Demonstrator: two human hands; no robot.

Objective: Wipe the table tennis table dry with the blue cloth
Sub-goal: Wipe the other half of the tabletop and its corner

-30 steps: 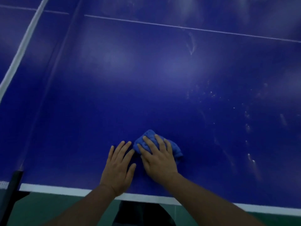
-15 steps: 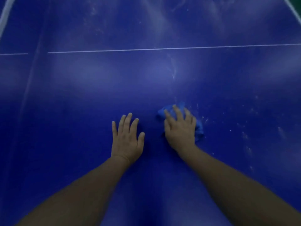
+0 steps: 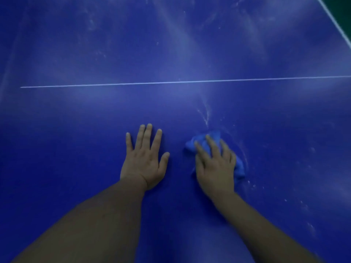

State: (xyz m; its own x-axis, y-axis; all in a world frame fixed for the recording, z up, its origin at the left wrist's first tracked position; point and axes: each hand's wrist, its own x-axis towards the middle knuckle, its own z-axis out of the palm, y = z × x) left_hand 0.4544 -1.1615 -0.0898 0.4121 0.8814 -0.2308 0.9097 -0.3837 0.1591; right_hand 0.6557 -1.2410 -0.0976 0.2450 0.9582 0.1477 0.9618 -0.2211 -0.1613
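Right hand (image 3: 214, 168) presses straight-fingered on blue cloth (image 3: 213, 136); left hand (image 3: 144, 160) (fingers spread) lies flat on table (image 3: 76, 130)

The cloth (image 3: 239, 168) lies on the table (image 3: 76, 130) under the right hand (image 3: 215, 168). The left hand (image 3: 144, 160) rests flat on the table left of the cloth, apart from it. The line (image 3: 114, 85) runs crosswise beyond the cloth. Droplets (image 3: 253, 185) lie scattered just right of the cloth.

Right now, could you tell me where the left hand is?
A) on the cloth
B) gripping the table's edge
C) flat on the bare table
C: the left hand lies flat, fingers straight, on the table beside the cloth, which the right hand presses.
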